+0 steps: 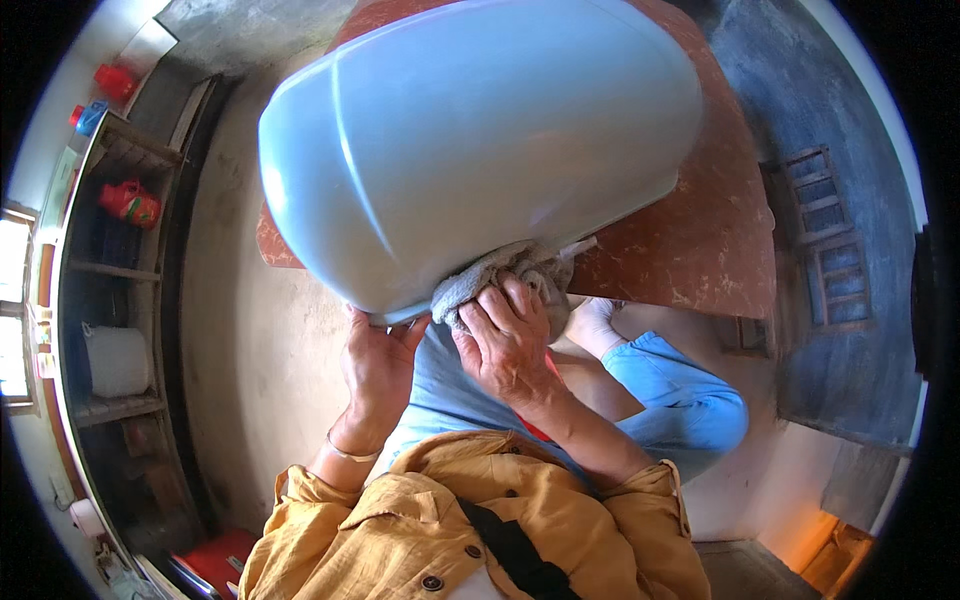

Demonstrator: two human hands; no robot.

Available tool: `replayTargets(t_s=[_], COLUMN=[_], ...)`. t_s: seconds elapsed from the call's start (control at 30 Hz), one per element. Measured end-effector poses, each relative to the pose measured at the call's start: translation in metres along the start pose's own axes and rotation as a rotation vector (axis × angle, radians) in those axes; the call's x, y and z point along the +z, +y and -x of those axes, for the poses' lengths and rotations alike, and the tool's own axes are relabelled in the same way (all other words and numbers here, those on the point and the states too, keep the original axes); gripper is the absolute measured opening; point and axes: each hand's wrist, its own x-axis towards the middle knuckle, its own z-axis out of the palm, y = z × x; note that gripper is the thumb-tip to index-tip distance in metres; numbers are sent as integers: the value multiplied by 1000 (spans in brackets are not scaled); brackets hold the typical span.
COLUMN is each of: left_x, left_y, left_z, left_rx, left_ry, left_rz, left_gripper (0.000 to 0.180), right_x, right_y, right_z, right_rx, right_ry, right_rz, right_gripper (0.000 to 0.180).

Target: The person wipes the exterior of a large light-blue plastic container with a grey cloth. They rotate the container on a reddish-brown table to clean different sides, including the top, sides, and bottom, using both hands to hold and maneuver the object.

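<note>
A large, smooth, pale blue shell with rounded ends (pixel 520 120) lies on a reddish-brown table (pixel 690 250); a bright streak of light crosses its left part. My left hand (pixel 378 370) grips the shell's near left edge, fingertips against its rim. Beside it, my right hand (pixel 510 345) holds a crumpled grey cloth (pixel 470 285) pressed to the near edge. My right fingers bend over the cloth, which hides part of that rim. The underside of the shell is out of sight.
Along the left wall stands a shelf unit (pixel 115 270) with a red kettle-like item (pixel 130 203) and a white round container (pixel 115 360). To the right, a dark wall has wooden frames (pixel 835 240). A bare foot (pixel 595 325) and a blue trouser leg (pixel 680 390) show below the table.
</note>
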Motion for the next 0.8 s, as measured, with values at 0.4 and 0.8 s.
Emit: replayTargets(t_s=[0.4, 0.8], left_x=[13, 12], left_y=[-5, -15], left_z=[3, 5], left_rx=[-30, -38], left_ry=[-75, -91], left_rz=[73, 74], left_gripper=[41, 48], right_x=[-53, -33], right_y=[82, 15], right_z=[-17, -2], right_rx=[184, -29], right_ry=[35, -102], right_rz=[193, 45], right_gripper=[7, 22])
